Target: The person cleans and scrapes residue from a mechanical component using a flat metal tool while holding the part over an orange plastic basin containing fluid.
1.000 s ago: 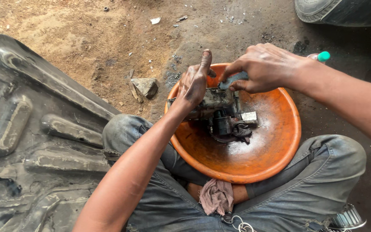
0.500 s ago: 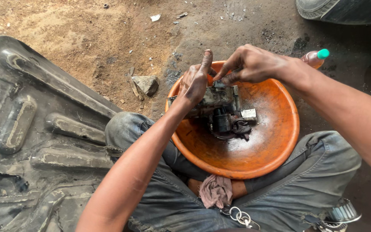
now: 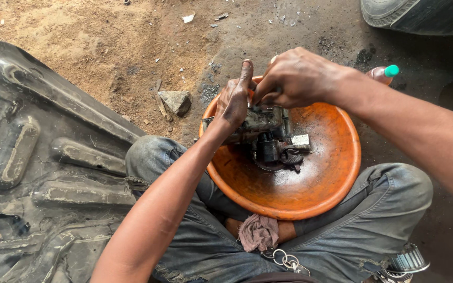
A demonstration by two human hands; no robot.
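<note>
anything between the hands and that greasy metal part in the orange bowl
Nothing visible. The left hand grips the metal part directly; the right hand presses on its top, over the orange bowl.

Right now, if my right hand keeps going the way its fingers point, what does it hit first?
Probably the left hand: the right hand points at its thumb over the greasy part, though depth is unclear.

Open-air roadside repair yard: bare oil-stained dirt ground, a grimy black plastic vehicle panel, a tyre, a greasy engine part in an orange basin.
</note>
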